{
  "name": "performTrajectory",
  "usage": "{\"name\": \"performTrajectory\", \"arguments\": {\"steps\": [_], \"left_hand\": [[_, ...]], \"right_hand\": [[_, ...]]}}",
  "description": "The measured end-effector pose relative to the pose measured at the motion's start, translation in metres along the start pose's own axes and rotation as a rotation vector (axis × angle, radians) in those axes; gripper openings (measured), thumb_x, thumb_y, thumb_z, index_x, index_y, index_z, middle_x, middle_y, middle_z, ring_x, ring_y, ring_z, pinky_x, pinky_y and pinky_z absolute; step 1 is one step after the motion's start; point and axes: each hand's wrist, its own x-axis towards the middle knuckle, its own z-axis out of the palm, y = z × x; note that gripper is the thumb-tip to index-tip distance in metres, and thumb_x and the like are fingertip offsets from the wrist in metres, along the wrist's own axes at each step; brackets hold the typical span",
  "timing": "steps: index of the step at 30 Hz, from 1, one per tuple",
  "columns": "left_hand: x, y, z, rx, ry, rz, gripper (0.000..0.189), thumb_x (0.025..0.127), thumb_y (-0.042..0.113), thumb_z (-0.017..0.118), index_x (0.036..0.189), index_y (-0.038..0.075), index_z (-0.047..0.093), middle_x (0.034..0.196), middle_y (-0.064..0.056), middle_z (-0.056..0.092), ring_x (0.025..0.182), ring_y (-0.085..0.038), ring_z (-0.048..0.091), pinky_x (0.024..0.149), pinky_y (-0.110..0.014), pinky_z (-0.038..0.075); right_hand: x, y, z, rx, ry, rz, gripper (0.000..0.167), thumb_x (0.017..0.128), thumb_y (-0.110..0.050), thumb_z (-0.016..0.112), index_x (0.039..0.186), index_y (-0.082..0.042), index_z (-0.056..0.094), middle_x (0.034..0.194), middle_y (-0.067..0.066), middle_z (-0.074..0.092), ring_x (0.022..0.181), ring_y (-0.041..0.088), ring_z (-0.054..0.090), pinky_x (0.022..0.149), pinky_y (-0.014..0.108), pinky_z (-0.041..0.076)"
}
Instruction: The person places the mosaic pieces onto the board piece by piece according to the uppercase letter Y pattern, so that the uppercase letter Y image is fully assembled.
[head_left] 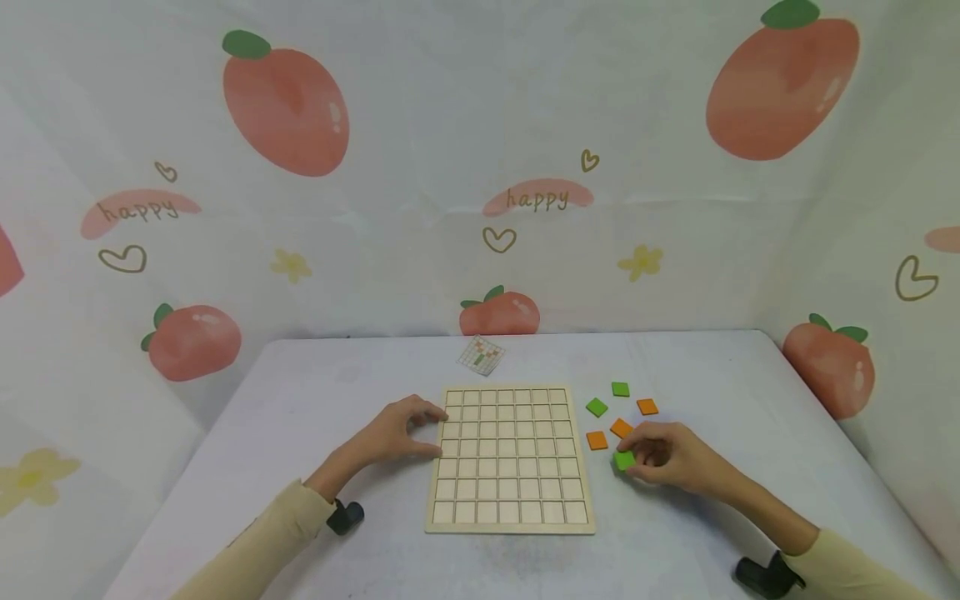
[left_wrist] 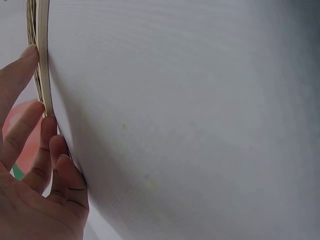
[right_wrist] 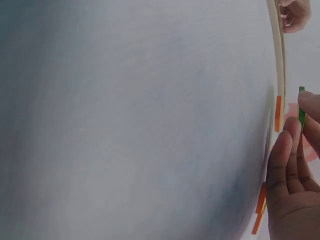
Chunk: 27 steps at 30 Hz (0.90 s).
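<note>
A square wooden board [head_left: 508, 447] marked with a grid of shallow cells lies flat on the white table. My left hand [head_left: 401, 432] is at its left edge, thumb and index finger spread apart with their tips touching the rim. In the left wrist view the fingertips rest along the board's side [left_wrist: 43, 60]. To the right of the board, my right hand [head_left: 671, 454] pinches a green square tile [head_left: 623, 461] between thumb and fingers. The right wrist view shows this tile [right_wrist: 302, 112] edge-on, held above the table.
Beyond the right hand lie two green tiles [head_left: 597, 407] and three orange tiles [head_left: 597, 440], scattered beside the board. A small card with a coloured grid pattern [head_left: 482, 356] lies behind the board. A fruit-printed cloth [head_left: 397, 275] hangs at the table's back.
</note>
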Motion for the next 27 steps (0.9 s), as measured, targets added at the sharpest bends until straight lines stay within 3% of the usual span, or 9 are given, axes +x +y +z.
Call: {"name": "performTrajectory", "arguments": {"steps": [7, 16, 27], "left_hand": [[0.0, -0.002, 0.001, 0.013, 0.001, 0.004, 0.05, 0.079, 0.027, 0.09, 0.123, 0.012, 0.07, 0.117, 0.002, 0.063, 0.103, -0.021, 0.058, 0.091, -0.044, 0.048], [0.001, -0.004, 0.001, 0.017, -0.009, 0.001, 0.051, 0.08, 0.029, 0.09, 0.124, 0.013, 0.069, 0.117, 0.003, 0.063, 0.104, -0.02, 0.058, 0.091, -0.044, 0.048], [0.001, 0.0, -0.001, 0.01, -0.027, 0.014, 0.05, 0.082, 0.025, 0.088, 0.125, 0.009, 0.067, 0.12, -0.001, 0.063, 0.106, -0.023, 0.058, 0.092, -0.044, 0.048]], "right_hand": [[0.005, -0.003, 0.002, 0.001, 0.001, 0.006, 0.026, 0.086, -0.005, 0.082, 0.11, -0.003, 0.071, 0.086, 0.003, 0.067, 0.072, 0.015, 0.063, 0.064, 0.027, 0.054], [0.014, -0.01, -0.001, -0.043, -0.002, 0.044, 0.027, 0.085, -0.009, 0.083, 0.11, -0.005, 0.073, 0.102, 0.003, 0.07, 0.077, 0.016, 0.065, 0.067, 0.027, 0.053], [0.02, -0.015, -0.001, 0.017, -0.026, 0.006, 0.026, 0.087, -0.007, 0.081, 0.111, -0.006, 0.071, 0.103, 0.006, 0.07, 0.078, 0.019, 0.066, 0.07, 0.027, 0.054]]}}
